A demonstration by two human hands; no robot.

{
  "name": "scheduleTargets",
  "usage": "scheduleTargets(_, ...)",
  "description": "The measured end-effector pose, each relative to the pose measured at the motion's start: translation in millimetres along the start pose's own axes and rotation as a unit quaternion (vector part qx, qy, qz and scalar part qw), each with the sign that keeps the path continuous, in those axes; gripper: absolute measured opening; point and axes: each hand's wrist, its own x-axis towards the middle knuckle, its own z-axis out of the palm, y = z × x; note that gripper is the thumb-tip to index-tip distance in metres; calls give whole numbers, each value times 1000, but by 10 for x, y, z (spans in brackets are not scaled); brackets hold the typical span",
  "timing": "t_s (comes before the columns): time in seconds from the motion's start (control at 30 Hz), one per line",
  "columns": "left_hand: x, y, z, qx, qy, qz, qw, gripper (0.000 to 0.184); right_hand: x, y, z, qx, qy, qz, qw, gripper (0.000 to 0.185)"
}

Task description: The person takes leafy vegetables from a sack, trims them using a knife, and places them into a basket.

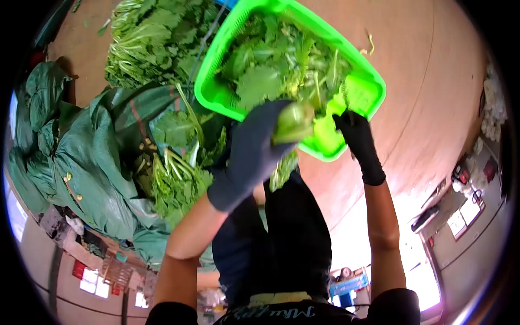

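In a dark glove, my left hand [249, 151] is closed around a bunch of leafy greens [293, 123], its pale stem end toward the basket and some leaves hanging below the hand. My right hand [355, 132], in a black glove, is at the near right rim of the bright green basket [371, 76]. Its fingers are bent inward over the rim; what they hold, if anything, is hidden. Leafy greens [265, 70] fill much of the basket, and its right corner shows bare plastic.
A large pile of greens [157, 43] lies at the upper left. Green woven sacking [92, 146] spreads over the left side, with loose greens [176, 184] at its opening. Brown floor [428, 97] extends to the right. My legs are below the basket.
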Motion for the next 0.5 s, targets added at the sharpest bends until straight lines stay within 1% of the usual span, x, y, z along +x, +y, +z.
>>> scheduleTargets(0.03,66,8,62,-23,-19,-19,999,43,-166,-213,-71,114,29,14,993,19)
scheduleTargets(0.07,127,24,131,-51,-35,-35,997,44,-259,-410,-134,186,-3,-34,982,26)
scheduleTargets(0.1,222,16,188,-84,-54,-14,995,41,-355,-606,-197,260,-42,-77,962,41)
scheduleTargets(0.13,315,7,246,-118,-73,5,990,39,-322,-716,-166,283,-27,-127,950,45)
scheduleTargets(0.17,351,-2,323,-179,-106,-2,978,36,-291,-749,-148,304,-15,-174,936,48)
scheduleTargets(0.2,350,33,413,-212,-63,4,975,34,-238,-720,-160,279,16,-171,945,48)
scheduleTargets(0.23,407,5,424,-248,-99,3,964,37,-169,-689,-167,253,45,-166,952,49)
scheduleTargets(0.27,465,-6,409,-284,-113,-24,952,38,-75,-622,-177,301,55,-197,931,47)
scheduleTargets(0.3,517,-50,394,-321,-126,-48,937,38,-57,-594,-297,306,43,-161,937,42)
scheduleTargets(0.33,523,-219,407,-276,-83,-86,954,37,-1,-400,-382,328,59,-115,936,37)
scheduleTargets(0.37,664,-178,395,-388,-67,-82,915,35,63,-200,-483,346,78,-71,932,33)
scheduleTargets(0.43,782,-433,213,-335,-43,-93,937,36,124,-55,-716,445,148,-79,880,26)
scheduleTargets(0.47,841,-603,183,-296,-43,-113,948,36,126,103,-862,456,155,-66,874,24)
scheduleTargets(0.5,881,-809,195,-255,-47,-132,957,37,185,304,-981,477,170,-67,860,27)
